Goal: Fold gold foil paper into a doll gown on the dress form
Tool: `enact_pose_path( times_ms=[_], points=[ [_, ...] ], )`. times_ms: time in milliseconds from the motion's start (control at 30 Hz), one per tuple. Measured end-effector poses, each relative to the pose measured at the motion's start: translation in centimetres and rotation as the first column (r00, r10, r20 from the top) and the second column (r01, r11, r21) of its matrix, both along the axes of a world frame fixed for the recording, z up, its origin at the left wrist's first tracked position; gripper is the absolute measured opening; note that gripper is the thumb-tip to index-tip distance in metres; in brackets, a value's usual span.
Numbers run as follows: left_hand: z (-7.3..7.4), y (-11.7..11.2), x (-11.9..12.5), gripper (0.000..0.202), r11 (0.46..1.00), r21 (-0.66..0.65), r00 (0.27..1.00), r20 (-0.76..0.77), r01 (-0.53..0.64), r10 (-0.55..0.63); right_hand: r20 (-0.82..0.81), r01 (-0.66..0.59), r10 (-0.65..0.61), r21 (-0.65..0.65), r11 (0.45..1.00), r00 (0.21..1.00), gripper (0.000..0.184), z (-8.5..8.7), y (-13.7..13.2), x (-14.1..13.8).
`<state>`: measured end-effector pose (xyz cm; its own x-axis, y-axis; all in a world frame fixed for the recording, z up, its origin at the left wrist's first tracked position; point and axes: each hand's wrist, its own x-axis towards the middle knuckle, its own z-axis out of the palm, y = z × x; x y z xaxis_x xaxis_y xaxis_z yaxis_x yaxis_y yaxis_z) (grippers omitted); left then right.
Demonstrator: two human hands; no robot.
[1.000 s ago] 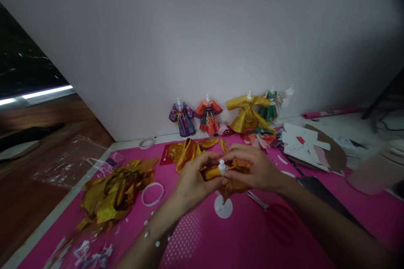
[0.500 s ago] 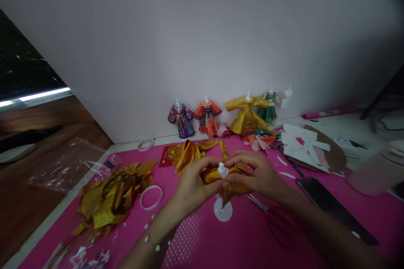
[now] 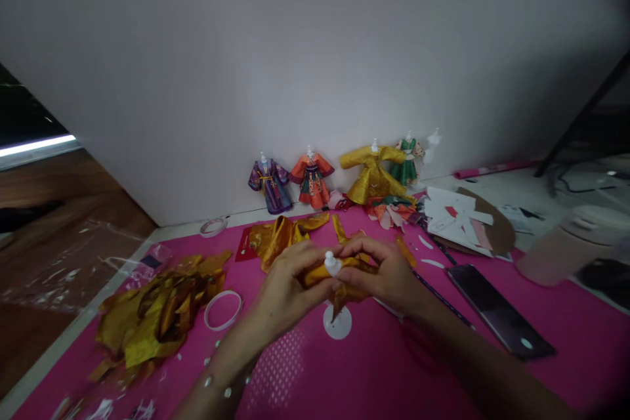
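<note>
Upright at the middle of the pink mat stands a small white doll mannequin [image 3: 333,265], its round white base [image 3: 337,323] showing below. Gold fabric [image 3: 347,294] lies around its shoulders, and a pointed end hangs down in front. My left hand [image 3: 288,285] pinches this fabric at the mannequin's left side, thumb in front and fingers behind. From the other side my right hand [image 3: 381,270] pinches the fabric close to the neck. The two thumbs nearly meet in front of the mannequin. Partly under my right forearm lies a pair of scissors [image 3: 386,307].
Dressed mini mannequins, among them a gold robe [image 3: 373,174], stand along the wall. Gold scraps [image 3: 157,315] and a tape roll [image 3: 223,310] lie left. More gold cloth [image 3: 280,239] lies behind my hands. A phone [image 3: 499,312], paper pieces [image 3: 455,216] and a lidded cup [image 3: 561,246] are right.
The view has shifted slightly, so everything appears further left. Both hands keep their hold on the gold fabric at the mannequin's neck, with hardly any change in finger position.
</note>
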<state>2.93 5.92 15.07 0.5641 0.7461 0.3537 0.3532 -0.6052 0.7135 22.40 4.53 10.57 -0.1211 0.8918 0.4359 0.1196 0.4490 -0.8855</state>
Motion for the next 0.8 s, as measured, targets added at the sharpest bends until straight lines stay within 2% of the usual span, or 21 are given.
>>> enact_pose_path(
  times_ms=[133,300,400,600,700,800],
  points=[
    [-0.21,0.06,0.1,0.018,1.0,0.015,1.0,-0.025,-0.013,0.013,-0.048,0.022,-0.024,-0.032,0.999,0.999,0.022,-0.1,-0.12,-0.32],
    [-0.39,0.11,0.15,0.037,0.998,0.031,0.998,0.003,-0.058,0.058,-0.087,0.016,-0.021,-0.056,0.998,0.996,0.022,0.1,-0.11,-0.45],
    [-0.46,0.15,0.09,0.032,0.999,0.015,0.999,0.012,-0.041,0.041,-0.103,0.012,-0.017,-0.055,0.998,0.994,0.021,0.09,-0.14,-0.57],
    [-0.62,0.09,-0.04,0.037,0.987,-0.119,0.994,0.023,-0.103,0.107,-0.122,0.036,-0.039,-0.031,0.999,0.992,0.019,-0.05,-0.14,-0.81],
    [-0.39,-0.14,0.1,0.042,0.97,-0.212,0.992,0.027,-0.118,0.127,-0.118,0.042,-0.044,-0.021,0.999,0.992,0.018,-0.04,-0.1,-0.81],
    [-0.03,-0.42,0.44,0.042,0.96,-0.251,0.99,0.042,-0.122,0.137,-0.115,0.047,-0.049,-0.02,0.999,0.992,0.019,-0.11,-0.06,-0.82]
  ],
)
